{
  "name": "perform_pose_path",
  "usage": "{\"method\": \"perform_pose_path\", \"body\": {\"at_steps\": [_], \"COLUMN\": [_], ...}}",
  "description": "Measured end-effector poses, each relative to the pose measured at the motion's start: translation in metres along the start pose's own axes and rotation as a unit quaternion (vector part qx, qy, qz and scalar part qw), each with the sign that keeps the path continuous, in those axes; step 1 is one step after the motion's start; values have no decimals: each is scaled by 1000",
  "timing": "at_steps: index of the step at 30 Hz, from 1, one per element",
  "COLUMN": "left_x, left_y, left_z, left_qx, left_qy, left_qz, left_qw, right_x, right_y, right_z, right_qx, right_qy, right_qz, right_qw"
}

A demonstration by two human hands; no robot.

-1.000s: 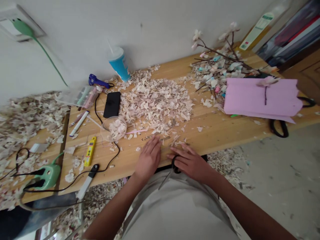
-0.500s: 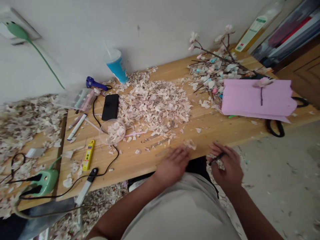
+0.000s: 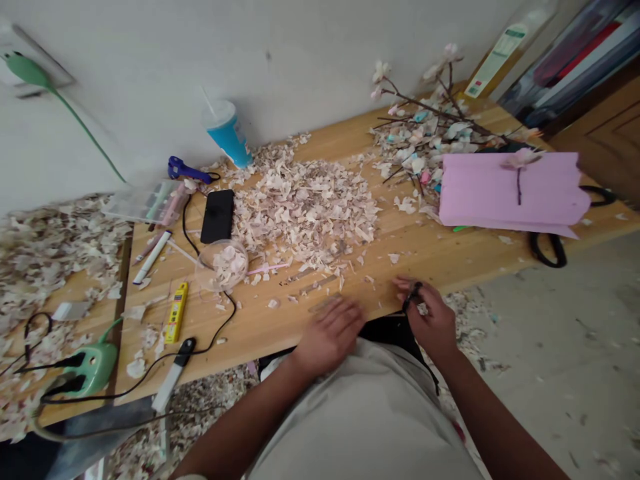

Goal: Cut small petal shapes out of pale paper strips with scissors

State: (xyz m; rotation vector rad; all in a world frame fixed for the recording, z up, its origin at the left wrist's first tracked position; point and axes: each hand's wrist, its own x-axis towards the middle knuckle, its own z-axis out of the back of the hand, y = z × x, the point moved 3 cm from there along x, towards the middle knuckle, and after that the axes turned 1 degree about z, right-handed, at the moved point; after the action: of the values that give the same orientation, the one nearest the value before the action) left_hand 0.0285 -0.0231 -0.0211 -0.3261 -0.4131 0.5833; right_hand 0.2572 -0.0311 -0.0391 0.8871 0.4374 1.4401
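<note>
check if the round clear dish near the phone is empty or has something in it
Partly filled: the round clear dish holds pale scraps, while part of its base shows bare.

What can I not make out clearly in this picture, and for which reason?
In the head view:
Black tool: its far end cannot be seen; the right hand covers it.
Whatever is under the left hand: hidden by it; the fingertips are blurred.
Bottle: label print too small.
Wall socket: cut off by the left edge.
</note>
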Motion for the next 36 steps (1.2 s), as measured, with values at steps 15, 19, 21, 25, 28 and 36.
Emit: {"method": "perform_pose_path", "body": {"at_steps": [15,19,21,25,28,36], "left_x": [3,8,8,0,-6,-12], "left_y": [57,55,49,48,54,64], "left_z": [43,35,32,38,44,48], "left_qx": [31,64,61,69,73,136], "left_qy": [-80,16,36,-4,-35,-22], "left_qz": [203,161,122,114,150,235], "left_qw": [975,985,990,991,985,962], "right_x": [30,31,34,34,32,53], "right_y": [43,58,61,52,50,42], "right_z": [-35,-39,-44,-50,-52,-46], "right_qx": [-72,-42,-12,1,27,-54], "right_qy": [119,87,98,63,85,120], "right_qz": [134,154,160,124,114,159], "right_qw": [981,983,982,990,989,978]}}
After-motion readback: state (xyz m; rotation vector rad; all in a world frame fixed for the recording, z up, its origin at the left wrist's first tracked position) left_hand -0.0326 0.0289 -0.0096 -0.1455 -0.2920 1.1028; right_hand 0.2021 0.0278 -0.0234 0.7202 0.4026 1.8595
